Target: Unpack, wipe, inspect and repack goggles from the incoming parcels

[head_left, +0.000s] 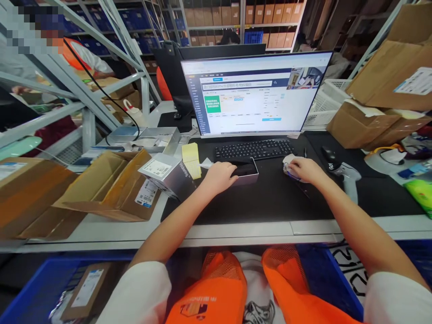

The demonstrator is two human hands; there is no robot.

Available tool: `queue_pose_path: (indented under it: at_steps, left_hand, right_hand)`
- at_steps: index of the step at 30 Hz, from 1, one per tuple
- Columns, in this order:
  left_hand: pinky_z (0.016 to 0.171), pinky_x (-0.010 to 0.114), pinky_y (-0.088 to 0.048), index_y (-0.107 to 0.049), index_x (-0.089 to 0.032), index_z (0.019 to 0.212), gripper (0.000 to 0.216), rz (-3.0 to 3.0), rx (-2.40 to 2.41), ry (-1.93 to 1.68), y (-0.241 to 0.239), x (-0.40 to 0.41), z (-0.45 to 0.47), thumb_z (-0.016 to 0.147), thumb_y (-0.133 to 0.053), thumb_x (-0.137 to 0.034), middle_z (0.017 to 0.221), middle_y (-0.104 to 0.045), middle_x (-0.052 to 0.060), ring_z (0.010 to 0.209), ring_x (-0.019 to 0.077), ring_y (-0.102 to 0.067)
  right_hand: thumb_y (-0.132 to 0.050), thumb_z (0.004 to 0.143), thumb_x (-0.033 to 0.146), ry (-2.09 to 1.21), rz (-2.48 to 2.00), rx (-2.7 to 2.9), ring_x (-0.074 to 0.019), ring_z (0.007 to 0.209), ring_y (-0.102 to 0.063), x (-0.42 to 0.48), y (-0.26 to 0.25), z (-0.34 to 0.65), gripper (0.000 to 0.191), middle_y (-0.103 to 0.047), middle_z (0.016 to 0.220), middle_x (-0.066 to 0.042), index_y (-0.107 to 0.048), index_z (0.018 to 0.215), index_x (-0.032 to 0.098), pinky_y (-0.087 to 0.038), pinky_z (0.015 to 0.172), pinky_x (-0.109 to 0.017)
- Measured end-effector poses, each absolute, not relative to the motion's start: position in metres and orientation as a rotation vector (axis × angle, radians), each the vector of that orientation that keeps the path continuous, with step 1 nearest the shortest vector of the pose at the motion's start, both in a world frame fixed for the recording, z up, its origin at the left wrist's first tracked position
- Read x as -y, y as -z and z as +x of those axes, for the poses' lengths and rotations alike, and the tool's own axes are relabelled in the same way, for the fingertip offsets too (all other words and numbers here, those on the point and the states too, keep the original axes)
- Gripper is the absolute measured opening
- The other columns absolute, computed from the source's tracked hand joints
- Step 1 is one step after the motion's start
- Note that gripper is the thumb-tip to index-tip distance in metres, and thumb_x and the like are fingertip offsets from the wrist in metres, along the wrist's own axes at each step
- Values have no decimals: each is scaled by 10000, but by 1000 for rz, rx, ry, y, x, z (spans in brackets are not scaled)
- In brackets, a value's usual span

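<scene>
My left hand (221,177) is closed round the left end of a shallow open box (249,176) with a dark inside and a pale rim, lying on the black desk mat. The fingers hide that end of it. My right hand (305,169) pinches a small crumpled whitish piece (288,163), perhaps paper or film, right of the box. A silver-grey product box (168,177) with a white label stands tilted left of my left hand. Yellow paper slips (191,159) lie behind it. Beyond both hands is a black keyboard (254,149).
A monitor (256,94) stands at the back. On the right are a mouse (328,154), a handheld scanner (349,177), a tape roll (386,157) and stacked cartons (393,76). An opened carton (111,189) sits at left. Blue crates (33,292) are below the desk edge.
</scene>
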State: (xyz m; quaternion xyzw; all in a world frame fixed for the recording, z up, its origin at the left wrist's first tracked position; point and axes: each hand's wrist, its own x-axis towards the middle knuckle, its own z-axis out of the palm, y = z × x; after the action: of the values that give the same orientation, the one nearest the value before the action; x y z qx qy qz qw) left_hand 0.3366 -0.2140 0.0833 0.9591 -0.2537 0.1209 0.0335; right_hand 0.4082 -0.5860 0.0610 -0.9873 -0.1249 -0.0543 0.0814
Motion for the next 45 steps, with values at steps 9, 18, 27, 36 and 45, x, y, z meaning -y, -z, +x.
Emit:
queue_pose_path:
  at_steps: [9,18,27,36,45]
  left_hand:
    - [993,438,-528,-690,-180,1174,258,2159,938,-941,-99,246,326,956,-583,-266,1217,-710,123,1152,251,-655]
    - [909,329,-558,-695,-187,1157,237,1811,962,-647,-118,240,334,939,-636,-259,1062,-737,73,979,182,-696]
    - [790,292,-537,-712,-186,974,130,1789,709,-671,-124,232,331,892,-704,-287,925,-740,39,844,160,-676]
    - [902,368,-484,-598,-178,751,161,1940,998,-377,-136,218,333,894,-625,-246,993,-536,58,952,193,-550]
    - [1065,467,-464,-688,-208,833,191,1896,1021,-428,-132,216,338,914,-672,-380,1276,-612,124,1297,288,-542]
  right_hand:
    - [-575,906,378,716,-2272,513,-230,859,-680,545,-129,365,210,-734,897,-60,-697,893,207,-518,824,-357]
    - [-606,931,437,21,-2025,898,-212,841,-672,450,-155,368,260,-732,888,-36,-719,891,206,-529,777,-343]
    - [-682,932,296,375,-2088,1109,-201,1000,-672,442,-160,347,195,-713,1086,-42,-677,1121,247,-535,901,-342]
    - [-636,816,83,405,-2012,1251,-200,980,-639,443,-152,353,144,-641,1101,-56,-581,802,216,-522,827,-330]
    - [-576,846,101,154,-1825,1273,-193,954,-633,447,-155,355,131,-653,1033,-35,-575,800,224,-505,847,-339]
